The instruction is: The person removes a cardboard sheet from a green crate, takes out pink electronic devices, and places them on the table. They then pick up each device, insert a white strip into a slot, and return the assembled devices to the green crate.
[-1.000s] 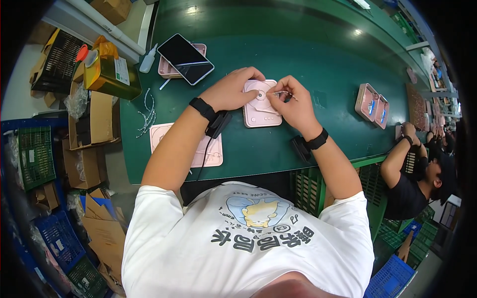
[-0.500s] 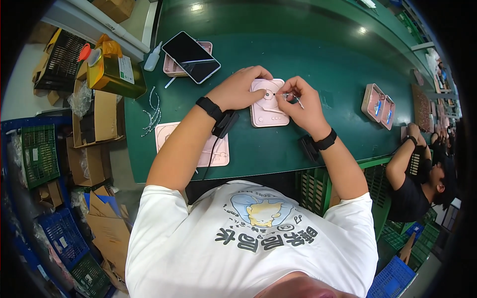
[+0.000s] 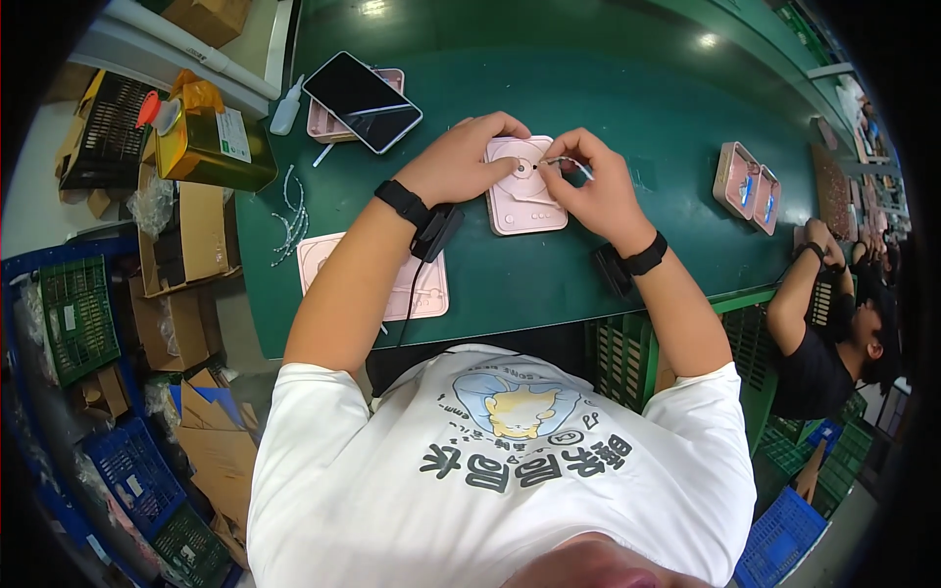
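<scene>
A pink plastic housing (image 3: 527, 201) lies flat on the green table (image 3: 608, 88). My left hand (image 3: 461, 162) rests on its left edge and holds it down. My right hand (image 3: 591, 181) is at its right edge, fingers pinched on a thin white wire (image 3: 569, 163) that leads to the round part in the housing's middle. Both wrists wear black bands. A second pink housing (image 3: 402, 284) lies under my left forearm.
A dark phone (image 3: 363, 101) lies on another pink part at the back left, beside a small white bottle (image 3: 284, 110) and a yellow tin (image 3: 211, 147). Loose white wires (image 3: 291, 218) lie near the table's left edge. Pink parts (image 3: 745, 186) sit at right, near another seated person (image 3: 833, 333). Crates and cardboard boxes fill the floor at left.
My right hand has shifted slightly on the housing, still pinching the wire. The left hand keeps holding the housing. The view has drifted a little.
</scene>
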`<act>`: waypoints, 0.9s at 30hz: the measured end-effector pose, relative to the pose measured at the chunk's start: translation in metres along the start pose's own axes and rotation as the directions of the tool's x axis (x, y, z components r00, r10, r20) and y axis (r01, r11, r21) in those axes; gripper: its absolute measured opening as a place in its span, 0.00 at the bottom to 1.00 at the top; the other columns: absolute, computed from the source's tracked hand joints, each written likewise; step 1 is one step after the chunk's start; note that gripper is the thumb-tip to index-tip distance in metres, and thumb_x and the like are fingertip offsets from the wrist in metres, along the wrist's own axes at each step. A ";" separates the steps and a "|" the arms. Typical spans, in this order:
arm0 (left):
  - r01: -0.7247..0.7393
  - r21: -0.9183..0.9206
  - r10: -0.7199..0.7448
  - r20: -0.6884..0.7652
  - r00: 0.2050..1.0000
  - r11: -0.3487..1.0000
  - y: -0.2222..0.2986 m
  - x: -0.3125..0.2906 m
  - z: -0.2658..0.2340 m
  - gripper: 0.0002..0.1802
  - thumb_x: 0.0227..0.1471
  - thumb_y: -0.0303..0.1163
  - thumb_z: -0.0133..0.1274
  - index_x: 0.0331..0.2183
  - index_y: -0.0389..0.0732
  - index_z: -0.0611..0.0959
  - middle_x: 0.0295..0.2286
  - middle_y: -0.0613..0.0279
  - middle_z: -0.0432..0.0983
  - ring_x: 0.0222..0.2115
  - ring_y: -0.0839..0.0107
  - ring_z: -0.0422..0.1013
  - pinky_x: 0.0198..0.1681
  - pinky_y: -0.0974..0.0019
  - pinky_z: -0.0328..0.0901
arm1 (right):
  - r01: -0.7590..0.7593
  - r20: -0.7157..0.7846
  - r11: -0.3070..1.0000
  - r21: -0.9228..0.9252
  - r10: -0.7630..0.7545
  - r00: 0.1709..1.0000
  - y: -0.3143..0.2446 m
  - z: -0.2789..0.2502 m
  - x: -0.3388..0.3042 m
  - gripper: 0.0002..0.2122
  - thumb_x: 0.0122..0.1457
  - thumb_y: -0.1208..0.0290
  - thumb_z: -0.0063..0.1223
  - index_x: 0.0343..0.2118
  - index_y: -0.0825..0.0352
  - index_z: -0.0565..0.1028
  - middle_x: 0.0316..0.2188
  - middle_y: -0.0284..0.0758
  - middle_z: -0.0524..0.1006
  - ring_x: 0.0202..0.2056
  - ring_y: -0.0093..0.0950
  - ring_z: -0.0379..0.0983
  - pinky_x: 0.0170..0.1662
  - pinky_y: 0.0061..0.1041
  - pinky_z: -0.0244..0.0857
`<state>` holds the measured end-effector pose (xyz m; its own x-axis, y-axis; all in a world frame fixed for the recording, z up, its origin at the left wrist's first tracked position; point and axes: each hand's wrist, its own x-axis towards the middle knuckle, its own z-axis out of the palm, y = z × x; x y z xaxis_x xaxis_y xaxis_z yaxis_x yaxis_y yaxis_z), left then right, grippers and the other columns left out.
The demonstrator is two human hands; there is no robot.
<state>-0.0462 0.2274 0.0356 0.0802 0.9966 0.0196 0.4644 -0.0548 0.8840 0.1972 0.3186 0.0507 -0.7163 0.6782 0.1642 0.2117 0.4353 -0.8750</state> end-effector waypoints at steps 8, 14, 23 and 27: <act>0.002 -0.019 -0.002 -0.007 1.000 1.000 -0.001 0.001 0.002 0.24 0.65 0.30 0.64 0.60 0.38 0.81 0.54 0.52 0.81 0.56 0.59 0.78 0.61 0.58 0.73 | 0.008 0.025 1.000 0.012 -0.008 1.000 0.003 -0.002 0.006 0.11 0.65 0.77 0.71 0.45 0.67 0.77 0.39 0.28 0.83 0.39 0.18 0.75 0.46 0.21 0.72; 0.013 0.028 -0.012 -0.034 0.999 1.000 0.001 0.000 0.002 0.23 0.64 0.29 0.63 0.59 0.38 0.82 0.54 0.52 0.81 0.56 0.57 0.78 0.62 0.56 0.73 | 0.065 0.070 0.992 -0.107 -0.058 0.996 0.001 -0.002 0.008 0.13 0.65 0.77 0.71 0.47 0.67 0.77 0.39 0.29 0.83 0.38 0.18 0.74 0.46 0.21 0.72; -0.002 -0.005 0.002 -0.049 0.999 1.000 -0.005 0.002 0.007 0.24 0.61 0.34 0.63 0.58 0.42 0.83 0.55 0.52 0.83 0.60 0.49 0.75 0.65 0.51 0.69 | 0.092 0.088 0.995 -0.026 -0.089 0.992 0.014 -0.004 0.008 0.12 0.69 0.79 0.66 0.47 0.67 0.71 0.42 0.33 0.83 0.40 0.21 0.75 0.46 0.22 0.72; 0.012 0.012 -0.011 -0.043 0.999 1.000 -0.001 0.001 0.006 0.23 0.62 0.32 0.63 0.58 0.41 0.82 0.55 0.52 0.83 0.59 0.51 0.75 0.65 0.52 0.70 | 0.149 0.126 0.985 -0.093 -0.136 0.983 0.014 -0.005 0.009 0.11 0.71 0.81 0.63 0.47 0.67 0.70 0.42 0.34 0.82 0.42 0.24 0.76 0.46 0.24 0.72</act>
<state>-0.0416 0.2286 0.0317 0.0365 0.9989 0.0299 0.4759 -0.0437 0.8784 0.1973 0.3338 0.0424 -0.8164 0.5326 0.2233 0.1639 0.5845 -0.7947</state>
